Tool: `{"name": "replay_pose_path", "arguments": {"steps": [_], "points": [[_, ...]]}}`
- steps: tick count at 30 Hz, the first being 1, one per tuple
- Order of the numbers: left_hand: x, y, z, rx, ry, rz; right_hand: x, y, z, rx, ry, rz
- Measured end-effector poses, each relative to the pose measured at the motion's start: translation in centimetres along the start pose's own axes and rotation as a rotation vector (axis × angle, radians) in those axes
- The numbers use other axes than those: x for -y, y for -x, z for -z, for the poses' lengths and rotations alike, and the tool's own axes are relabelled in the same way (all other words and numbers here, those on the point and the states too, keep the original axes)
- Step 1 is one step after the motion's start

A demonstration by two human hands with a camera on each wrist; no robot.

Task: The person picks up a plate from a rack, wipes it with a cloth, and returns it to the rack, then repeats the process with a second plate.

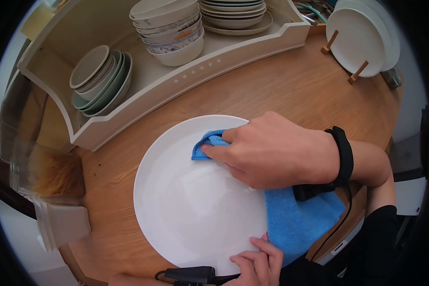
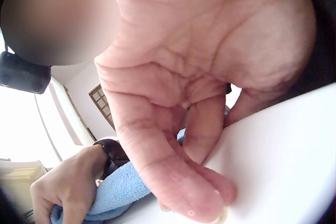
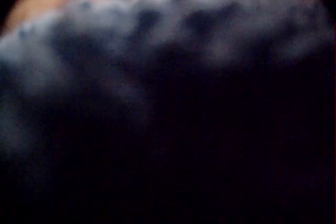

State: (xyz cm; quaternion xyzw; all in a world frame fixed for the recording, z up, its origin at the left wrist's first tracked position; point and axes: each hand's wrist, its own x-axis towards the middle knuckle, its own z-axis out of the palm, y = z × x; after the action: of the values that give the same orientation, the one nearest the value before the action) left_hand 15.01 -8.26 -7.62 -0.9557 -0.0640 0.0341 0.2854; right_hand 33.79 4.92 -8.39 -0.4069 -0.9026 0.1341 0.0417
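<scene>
A large white plate (image 1: 190, 205) lies over the wooden table in the head view. On its upper right part, my right hand (image 1: 276, 150) grips a blue cloth (image 1: 300, 214) and presses a folded bit of it against the face. The rest of the cloth hangs below that wrist, past the plate's right edge. My left hand (image 1: 260, 264) holds the plate at its near edge, fingertips on the white surface. In the left wrist view, the bent fingers (image 2: 157, 166) of that hand lie over the plate (image 2: 283, 155). Dark, blurred cloth fills most of the right wrist view.
Behind the plate, a cream rack (image 1: 195, 74) carries stacked bowls (image 1: 169, 33), tilted bowls (image 1: 102, 81) and piled plates (image 1: 233, 14). White plates (image 1: 357, 38) stand in a wooden holder at the back right. A white container (image 1: 69, 221) sits at the left edge of the table (image 1: 109, 200).
</scene>
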Motion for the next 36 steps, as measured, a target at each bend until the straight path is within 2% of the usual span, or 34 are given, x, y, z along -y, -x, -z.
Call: {"name": "replay_pose_path", "arguments": {"steps": [6,10,13,15,16,18,19,23,24,25,26,29,33,36], "points": [[0.3,0.0,0.3,0.005,-0.018,-0.001,0.4,0.0,0.5,0.0,0.042,0.039],[0.3,-0.1,0.5,0.02,0.014,0.009,0.1,-0.1,0.3,-0.053,-0.066,0.005],[-4.3,0.2,-3.0,-0.079,0.031,0.033,-0.1,-0.2,0.4,-0.048,-0.081,0.002],[-1.1,0.1,-0.5,-0.024,0.001,0.02,-0.1,0.1,0.3,-0.049,-0.083,0.006],[0.1,0.0,0.4,0.026,-0.032,0.01,-0.1,0.3,0.5,-0.037,-0.057,0.031],[-3.5,-0.1,-2.1,-0.034,-0.065,0.053,0.0,0.5,0.8,-0.015,-0.023,0.075],[-3.1,-0.5,-2.5,-0.091,-0.096,0.086,0.1,0.8,0.9,0.014,-0.015,0.079],[-1.3,0.4,-0.4,-0.072,-0.093,0.181,0.4,1.5,1.3,0.085,-0.005,0.073],[-1.2,0.5,-0.4,-0.038,-0.081,0.111,0.4,1.3,2.0,0.093,0.005,0.086],[-1.0,0.6,-0.4,-0.006,-0.069,0.037,0.6,1.1,3.0,0.19,-0.011,0.067],[-1.0,0.7,-0.4,-0.005,-0.071,0.047,0.7,0.8,3.7,0.284,-0.029,0.045],[-1.3,0.6,-0.7,-0.025,-0.05,0.07,-1.1,-0.3,4.7,0.341,0.066,0.095],[-1.6,0.6,-0.7,-0.041,-0.004,0.123,-3.9,-3.4,6.5,0.308,0.16,0.083],[-1.6,0.5,-0.5,-0.044,0.003,0.142,-3.2,-5.6,6.8,0.337,0.262,0.058]]}}
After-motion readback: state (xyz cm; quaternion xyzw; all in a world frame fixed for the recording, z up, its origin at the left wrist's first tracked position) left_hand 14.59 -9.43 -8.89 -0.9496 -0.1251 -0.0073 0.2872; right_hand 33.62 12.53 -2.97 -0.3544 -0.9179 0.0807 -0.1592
